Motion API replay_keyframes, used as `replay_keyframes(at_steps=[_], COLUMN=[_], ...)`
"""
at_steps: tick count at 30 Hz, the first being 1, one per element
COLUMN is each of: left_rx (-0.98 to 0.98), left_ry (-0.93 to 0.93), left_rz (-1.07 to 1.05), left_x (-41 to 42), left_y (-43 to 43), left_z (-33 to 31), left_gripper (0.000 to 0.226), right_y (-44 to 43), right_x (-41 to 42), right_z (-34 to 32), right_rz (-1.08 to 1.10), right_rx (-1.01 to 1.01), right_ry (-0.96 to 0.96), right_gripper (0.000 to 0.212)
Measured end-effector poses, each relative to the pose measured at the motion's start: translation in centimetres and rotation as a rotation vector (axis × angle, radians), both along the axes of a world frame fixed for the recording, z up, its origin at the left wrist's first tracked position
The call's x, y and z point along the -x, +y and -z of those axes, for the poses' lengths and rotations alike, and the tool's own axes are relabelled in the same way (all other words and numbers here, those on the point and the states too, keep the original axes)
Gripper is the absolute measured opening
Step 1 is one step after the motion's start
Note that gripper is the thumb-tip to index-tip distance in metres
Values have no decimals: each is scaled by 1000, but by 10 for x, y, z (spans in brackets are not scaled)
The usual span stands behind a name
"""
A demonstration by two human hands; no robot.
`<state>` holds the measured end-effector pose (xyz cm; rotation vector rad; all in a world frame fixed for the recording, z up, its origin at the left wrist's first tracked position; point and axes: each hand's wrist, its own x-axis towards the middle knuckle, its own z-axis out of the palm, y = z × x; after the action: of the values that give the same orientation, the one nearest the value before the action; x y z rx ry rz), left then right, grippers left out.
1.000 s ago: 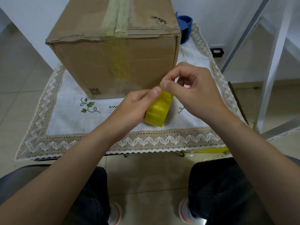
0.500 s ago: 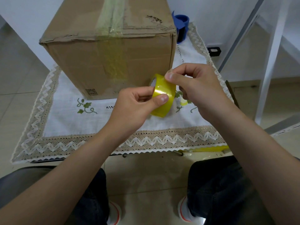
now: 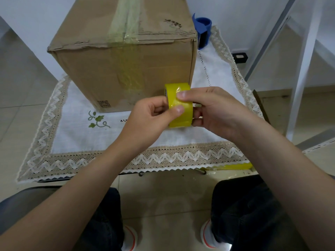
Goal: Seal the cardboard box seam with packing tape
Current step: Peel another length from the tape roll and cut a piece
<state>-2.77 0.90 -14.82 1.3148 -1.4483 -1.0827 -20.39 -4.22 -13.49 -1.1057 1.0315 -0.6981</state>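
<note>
A closed cardboard box (image 3: 101,73) stands on a small table covered by a white lace-edged cloth (image 3: 76,134). Yellowish tape (image 3: 125,22) runs along its top seam and down the front face. In front of the box's lower right corner I hold a yellow tape roll (image 3: 181,115) with both hands. My left hand (image 3: 150,118) grips it from the left with the thumb on the band. My right hand (image 3: 215,109) grips it from the right, its thumb pressing the wrinkled tape end on top.
A blue tape dispenser (image 3: 204,28) stands behind the box at the right. A yellow strip (image 3: 232,166) lies at the table's front right edge. White shelf posts (image 3: 301,78) rise at the right. My knees and shoes are below the table edge.
The roll has turned from edge-on to showing its broad yellow band, and has risen slightly toward the box. Both thumbs now rest on the band.
</note>
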Motion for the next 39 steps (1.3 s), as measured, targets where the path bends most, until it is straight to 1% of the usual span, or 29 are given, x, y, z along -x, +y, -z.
replay_keyframes(at_steps=[2,3,5,8,11,12,13,15,17,19,22,26,29,32,35,39], left_rx=[5,17,32,26,21,23,24,20,4,-1,4,24,41,-33,-97,-133], left_ry=[-3,-10,-21,-41,-35,-30,-31,-40,-50,-69,-71,-56,-36,20,33,27], left_rz=[-37,-47,-40,-21,-33,-41,-52,-89,-136,-169,-181,-192,-197,-216,-212,-178], left_x=[-1,-1,-1,1,2,2,2,2,2,2,3,1,-2,-6,-11,-11], left_y=[-3,-4,-4,-1,-1,-1,-1,-2,-1,0,0,-2,-3,-8,-12,-9], left_z=[1,0,-3,-5,-5,-4,-4,-1,-1,-1,-1,-2,-3,-5,-7,-6], left_gripper=[41,51,57,47,46,47,49,48,41,35,34,44,44,35,44,33], right_y=[2,3,6,8,10,10,10,10,10,10,11,13,13,13,14,13], right_x=[-3,-4,-7,-14,-20,-21,-21,-20,-20,-21,-23,-26,-23,-19,-17,-14], right_z=[1,2,4,7,9,9,10,12,13,13,13,12,10,6,5,3], right_rz=[-12,-8,21,66,94,104,106,92,76,73,99,86,42,-22,-30,30], right_rx=[-6,-2,-4,21,58,65,73,78,88,97,99,121,157,241,320,341], right_ry=[-10,-13,-16,-9,-11,-17,-29,-41,-21,1,29,63,71,106,155,162], right_gripper=[18,15,15,23,46,50,48,32,25,30,36,46,42,30,42,46])
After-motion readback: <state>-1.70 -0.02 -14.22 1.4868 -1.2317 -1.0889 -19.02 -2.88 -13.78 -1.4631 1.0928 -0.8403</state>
